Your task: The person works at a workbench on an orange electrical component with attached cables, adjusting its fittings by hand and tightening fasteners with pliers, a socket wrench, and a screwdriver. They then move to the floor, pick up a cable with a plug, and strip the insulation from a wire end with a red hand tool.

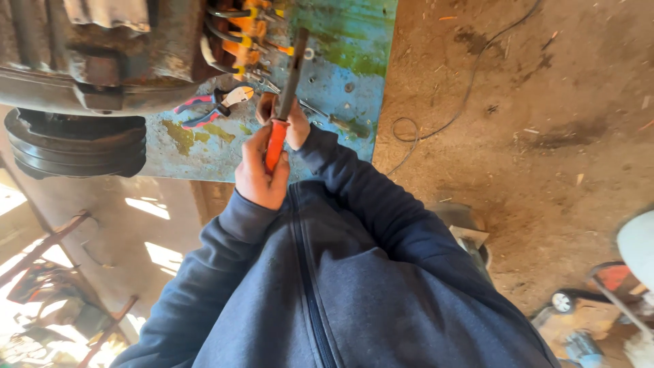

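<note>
The left hand [260,174] is closed tight round the orange handle of a screwdriver [286,102], thumb and fingers wrapped about the grip. The dark shaft runs up and away from the person over the table [354,61], and its tip reaches in among the orange and yellow wires [248,31] at the open end of a rusty motor [102,54]. The right hand [291,124] lies just beyond the left, against the shaft where it meets the handle. The left hand and the tool cover most of it, so how far its fingers are curled, and whether they grip the shaft, cannot be told.

The table top is painted blue, worn and blotched with yellow-green. Pliers [214,105] with red and dark handles and pale jaws lie on it just left of the hands, touching neither. A second, slim tool [334,121] lies on the blue surface to the right of the hands. The motor sits at the far left of the table, and a grooved black pulley [75,146] shows beside it.

Both arms wear dark blue sleeves, and a zipped jacket [340,293] of the same colour fills the lower middle of the view. A thin cable [463,102] trails across the dirt floor [545,136] on the right.
</note>
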